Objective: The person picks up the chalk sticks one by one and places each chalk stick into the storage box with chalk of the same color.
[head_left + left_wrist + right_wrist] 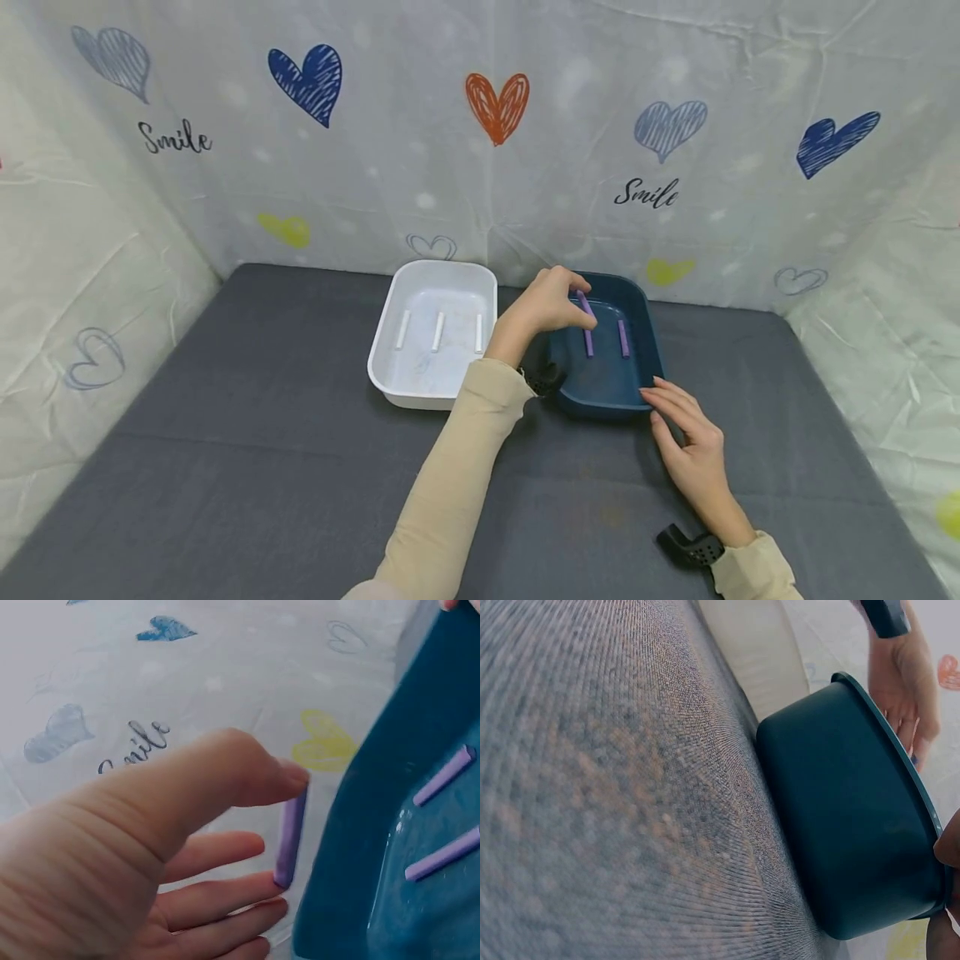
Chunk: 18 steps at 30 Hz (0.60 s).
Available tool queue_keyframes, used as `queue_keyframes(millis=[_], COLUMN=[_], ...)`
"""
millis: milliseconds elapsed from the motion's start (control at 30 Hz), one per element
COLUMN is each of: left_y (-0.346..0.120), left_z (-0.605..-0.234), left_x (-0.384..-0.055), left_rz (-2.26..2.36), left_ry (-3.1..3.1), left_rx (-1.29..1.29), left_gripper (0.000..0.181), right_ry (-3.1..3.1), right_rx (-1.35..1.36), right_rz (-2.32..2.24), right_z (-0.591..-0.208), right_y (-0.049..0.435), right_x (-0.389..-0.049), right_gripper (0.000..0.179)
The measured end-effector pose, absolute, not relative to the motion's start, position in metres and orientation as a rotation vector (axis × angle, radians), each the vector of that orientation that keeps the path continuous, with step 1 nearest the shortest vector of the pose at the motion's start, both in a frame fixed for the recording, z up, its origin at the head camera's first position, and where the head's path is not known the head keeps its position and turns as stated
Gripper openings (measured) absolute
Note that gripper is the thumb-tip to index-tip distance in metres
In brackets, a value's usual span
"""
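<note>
My left hand (546, 302) pinches a purple chalk stick (291, 836) by its ends, between thumb and a fingertip, above the far left part of the dark blue tray (607, 398). Inside that tray lie two more purple chalk sticks, a right one (624, 339) and a left one (588, 343) partly covered by the held stick in the head view. My right hand (693, 446) touches the tray's near right corner, its fingers extended on the rim. In the right wrist view only some fingertips (950, 844) show, against the rim.
Left of the blue tray stands a white tray (381, 350) holding three white sticks (438, 332) set apart in a row. Both trays stand on a dark grey cloth-covered table (262, 467), near a white curtain (405, 167) printed with hearts.
</note>
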<state>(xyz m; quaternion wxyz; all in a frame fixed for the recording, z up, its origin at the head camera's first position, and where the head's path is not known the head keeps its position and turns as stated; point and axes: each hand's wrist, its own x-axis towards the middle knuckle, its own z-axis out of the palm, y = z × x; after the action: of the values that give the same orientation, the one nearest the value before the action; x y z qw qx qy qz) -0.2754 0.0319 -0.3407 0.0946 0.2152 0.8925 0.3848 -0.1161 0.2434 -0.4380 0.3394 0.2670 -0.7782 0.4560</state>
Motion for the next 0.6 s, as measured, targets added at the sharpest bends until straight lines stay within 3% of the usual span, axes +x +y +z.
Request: queue_keyframes(millis=[600], left_y=[0.04], left_z=[-0.362], left_x=[-0.283], left_rz=[1.089], left_ry=[2.699], left_rx=[0.494], left_gripper=[0.058], right_ry=[-2.046], right_rx=[0.676], right_rz=[1.179], right_z=[-0.439], right_y=[0.243], right_x=[-0.117], right_gripper=[0.038])
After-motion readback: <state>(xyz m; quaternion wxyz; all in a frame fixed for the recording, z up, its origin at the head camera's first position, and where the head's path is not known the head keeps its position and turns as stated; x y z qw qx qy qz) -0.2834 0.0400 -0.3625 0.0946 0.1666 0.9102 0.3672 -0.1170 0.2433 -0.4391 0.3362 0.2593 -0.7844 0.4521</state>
